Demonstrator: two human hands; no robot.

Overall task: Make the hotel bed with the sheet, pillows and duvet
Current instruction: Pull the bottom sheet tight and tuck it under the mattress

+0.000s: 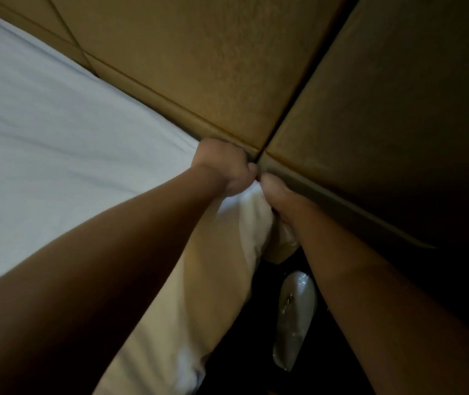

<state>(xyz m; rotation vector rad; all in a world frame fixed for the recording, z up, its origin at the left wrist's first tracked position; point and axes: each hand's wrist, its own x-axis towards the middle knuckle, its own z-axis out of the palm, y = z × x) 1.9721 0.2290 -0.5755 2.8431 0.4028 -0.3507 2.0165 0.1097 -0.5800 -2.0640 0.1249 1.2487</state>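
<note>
A white sheet (42,132) covers the mattress across the left of the view. Its corner bunches at the head corner of the bed, against the padded headboard. My left hand (224,163) is curled on the sheet at that corner, knuckles up beside the headboard seam. My right hand (281,201) grips the bunched sheet fabric just below, on the side of the mattress (199,295). The fingertips of both hands are hidden in the cloth. No pillows or duvet are in view.
The tan padded headboard (213,67) has panel seams and meets a darker padded wall panel (398,109) on the right. A shiny plastic-wrapped object (293,317) lies on the dark floor in the narrow gap beside the bed.
</note>
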